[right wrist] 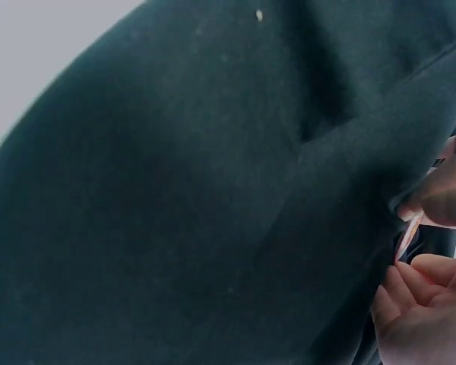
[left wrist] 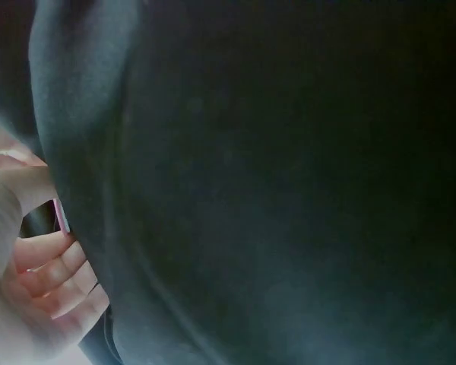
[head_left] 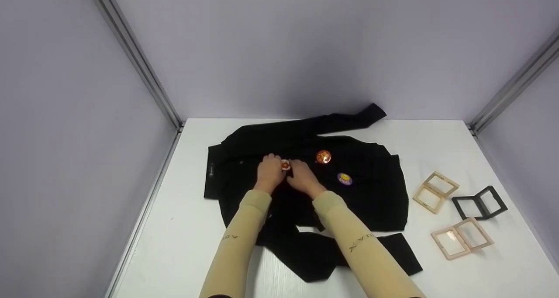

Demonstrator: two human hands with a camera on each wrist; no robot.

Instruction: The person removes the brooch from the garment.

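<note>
A black long-sleeved shirt [head_left: 367, 202] lies spread on the white table. Above its middle, a small round red-and-white pin badge [head_left: 285, 164] is held between both hands. My left hand [head_left: 269, 172] grips the badge's left edge with curled fingers, and my right hand [head_left: 303, 177] pinches it from the right. Side-on, the badge's thin rim [right wrist: 407, 239] shows between fingers in the right wrist view, close against black cloth. Two other round badges, one orange-red [head_left: 323, 157] and one purple-and-yellow [head_left: 344, 178], sit on the shirt right of my hands. Whatever is behind the held badge is hidden.
Three hinged frames stand open at the table's right: a light wooden one [head_left: 429, 197], a black one [head_left: 480, 206] and a pinkish wooden one [head_left: 454, 241]. Pale walls [head_left: 279, 49] enclose the table at the back and both sides.
</note>
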